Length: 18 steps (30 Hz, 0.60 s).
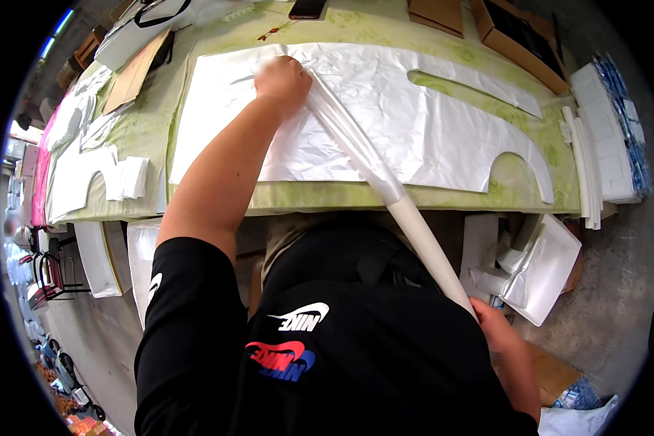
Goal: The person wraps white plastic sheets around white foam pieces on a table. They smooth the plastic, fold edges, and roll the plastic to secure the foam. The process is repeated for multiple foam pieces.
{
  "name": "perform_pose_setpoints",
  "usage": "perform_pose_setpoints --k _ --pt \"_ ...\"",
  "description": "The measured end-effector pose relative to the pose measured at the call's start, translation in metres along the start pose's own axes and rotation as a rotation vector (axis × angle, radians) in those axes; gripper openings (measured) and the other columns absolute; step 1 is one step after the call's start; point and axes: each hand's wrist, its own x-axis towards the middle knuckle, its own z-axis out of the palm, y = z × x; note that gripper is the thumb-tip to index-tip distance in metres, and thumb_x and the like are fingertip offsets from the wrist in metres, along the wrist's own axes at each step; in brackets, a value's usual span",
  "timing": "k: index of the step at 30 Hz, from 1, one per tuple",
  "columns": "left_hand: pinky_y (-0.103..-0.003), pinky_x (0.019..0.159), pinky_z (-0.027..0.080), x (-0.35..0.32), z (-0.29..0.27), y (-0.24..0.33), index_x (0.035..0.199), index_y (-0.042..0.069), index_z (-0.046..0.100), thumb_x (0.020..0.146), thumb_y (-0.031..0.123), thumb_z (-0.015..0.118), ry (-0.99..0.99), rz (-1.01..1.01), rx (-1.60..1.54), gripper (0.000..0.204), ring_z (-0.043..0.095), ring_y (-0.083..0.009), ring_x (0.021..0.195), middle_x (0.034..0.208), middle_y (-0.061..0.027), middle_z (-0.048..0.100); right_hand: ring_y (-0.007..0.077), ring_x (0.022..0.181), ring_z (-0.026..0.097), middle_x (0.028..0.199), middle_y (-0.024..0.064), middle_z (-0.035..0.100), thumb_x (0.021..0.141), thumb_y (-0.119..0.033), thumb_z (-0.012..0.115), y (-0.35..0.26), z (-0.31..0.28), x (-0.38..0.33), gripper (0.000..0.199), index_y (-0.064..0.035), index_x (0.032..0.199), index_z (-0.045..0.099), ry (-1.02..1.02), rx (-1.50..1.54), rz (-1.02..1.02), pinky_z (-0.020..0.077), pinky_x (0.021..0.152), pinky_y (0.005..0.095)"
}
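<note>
A long off-white tube [430, 243] slants from the table down past my right side. Thin clear plastic film [349, 134] is gathered around its far part. My left hand [283, 83], partly blurred, is closed on the film near its far end. Around the tube's near end, low on the right, my right hand [495, 327] is wrapped, with some fingers hidden. Under the film lies a flat stack of white plastic bags [429, 138] with rounded cut-outs on the right, resting on a table with a green patterned cloth [305, 196].
Open cardboard box [519, 43] and dark phone [307, 9] sit at the far side. White rolls [585, 167] and a stacked white bundle [610, 131] stand at the right edge. More white bags [87, 174] and a cardboard piece [134, 73] lie left. Below right is a white box [548, 269].
</note>
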Motion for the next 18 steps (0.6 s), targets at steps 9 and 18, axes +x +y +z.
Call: perform_pose_setpoints --k 9,18 --pt "-0.051 0.121 0.029 -0.062 0.028 -0.002 0.155 0.011 0.039 0.089 0.025 0.076 0.4 0.664 -0.289 0.076 0.033 -0.0414 0.148 0.157 -0.0205 0.039 0.0145 0.103 0.062 0.117 0.0046 0.064 0.077 -0.004 0.077 0.006 -0.012 0.006 0.06 -0.003 0.134 0.058 0.259 0.136 -0.21 0.0537 0.088 0.0312" --pt "-0.046 0.124 0.027 -0.161 -0.003 0.009 0.146 0.005 0.052 0.078 0.039 0.078 -0.176 1.022 -0.084 0.08 0.042 -0.0333 0.143 0.144 -0.0143 0.053 0.036 0.106 0.062 0.114 0.0147 0.065 0.082 -0.026 0.077 -0.164 -0.041 0.101 0.054 -0.0065 0.13 0.062 0.408 -0.646 -0.75 0.051 0.093 0.041"
